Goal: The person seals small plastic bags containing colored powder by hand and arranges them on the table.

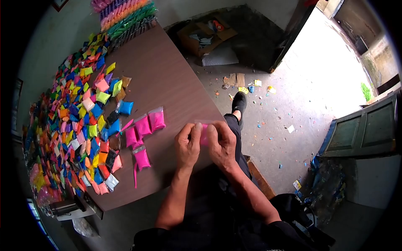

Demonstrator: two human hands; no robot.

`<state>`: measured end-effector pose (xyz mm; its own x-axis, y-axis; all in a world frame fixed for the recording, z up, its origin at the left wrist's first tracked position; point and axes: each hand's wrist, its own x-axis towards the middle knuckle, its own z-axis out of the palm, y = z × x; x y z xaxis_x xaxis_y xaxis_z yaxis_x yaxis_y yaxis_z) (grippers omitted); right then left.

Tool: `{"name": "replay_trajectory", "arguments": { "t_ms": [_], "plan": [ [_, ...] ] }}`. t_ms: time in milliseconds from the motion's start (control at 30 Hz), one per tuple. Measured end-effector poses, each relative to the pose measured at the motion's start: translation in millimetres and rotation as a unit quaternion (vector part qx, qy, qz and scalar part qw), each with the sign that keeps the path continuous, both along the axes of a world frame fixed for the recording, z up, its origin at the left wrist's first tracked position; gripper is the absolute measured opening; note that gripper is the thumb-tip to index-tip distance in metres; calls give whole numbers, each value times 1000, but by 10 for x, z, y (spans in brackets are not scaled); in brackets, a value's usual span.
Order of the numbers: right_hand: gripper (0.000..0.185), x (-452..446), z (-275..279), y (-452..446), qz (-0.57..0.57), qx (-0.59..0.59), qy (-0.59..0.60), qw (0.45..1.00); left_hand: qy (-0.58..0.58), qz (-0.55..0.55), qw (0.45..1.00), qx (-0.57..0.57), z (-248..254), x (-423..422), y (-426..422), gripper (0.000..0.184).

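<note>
Between my two hands, near the right edge of the brown table, is a pink packet with a clear top edge. My left hand pinches its left side and my right hand pinches its right side, thumbs close together. Left of my hands lie several pink packets; one is nearest the back and another is nearest the front. A thin pink strip lies beside the front packet. The middle of the held packet is visible, but its sides are covered by my fingers.
A large heap of small colourful packets covers the left of the table. Bundles of wrapped coloured items lie at the back. A cardboard box is on the floor behind, and scraps are scattered to the right.
</note>
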<state>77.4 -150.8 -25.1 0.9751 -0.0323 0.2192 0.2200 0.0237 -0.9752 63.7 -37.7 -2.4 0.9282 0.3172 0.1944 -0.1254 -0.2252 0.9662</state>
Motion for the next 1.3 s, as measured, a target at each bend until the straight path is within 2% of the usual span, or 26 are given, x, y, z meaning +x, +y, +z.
{"name": "replay_trajectory", "arguments": {
  "t_ms": [67,133,267,333,400,500,600,667,733,867,967,1067,1133,1200,1300],
  "plan": [
    [11,11,-51,1,-2,22,2,1000,6,5,1000,10,-6,2,-14,31],
    [11,11,-26,-12,-8,25,-1,1000,-8,-7,999,-53,-46,9,-50,31],
    [11,-2,37,-19,-20,75,-5,997,-20,-19,997,-70,5,0,-90,32],
    [13,-47,106,-64,-7,88,6,996,-3,-45,998,44,-19,-18,-63,31],
    [14,-88,122,-98,-1,101,16,995,-15,-48,998,39,10,-60,-96,30],
    [20,-209,130,-150,32,180,81,980,-43,-16,997,68,193,-187,-205,30],
    [22,-359,154,-252,54,154,97,982,-22,-34,997,72,216,-350,-226,31],
    [22,-434,121,-279,28,152,76,985,7,-54,997,51,169,-465,-270,31],
    [22,-494,74,-330,-3,167,79,983,25,-89,996,-18,158,-524,-358,31],
    [22,-512,-4,-456,-41,168,77,982,29,-120,992,-24,160,-537,-548,30],
    [22,-560,-23,-537,-64,207,80,973,77,-146,985,-46,138,-522,-607,29],
    [22,-599,-33,-637,-61,219,114,967,102,-160,981,-48,100,-540,-677,29],
    [23,-607,-70,-664,-52,200,121,971,43,-141,987,65,7,-558,-694,29],
    [25,-626,-98,-681,-56,203,135,968,44,-142,987,65,-5,-607,-711,27],
    [26,-625,-150,-742,4,196,154,968,47,-127,990,41,-10,-695,-753,26]
  ]
}}
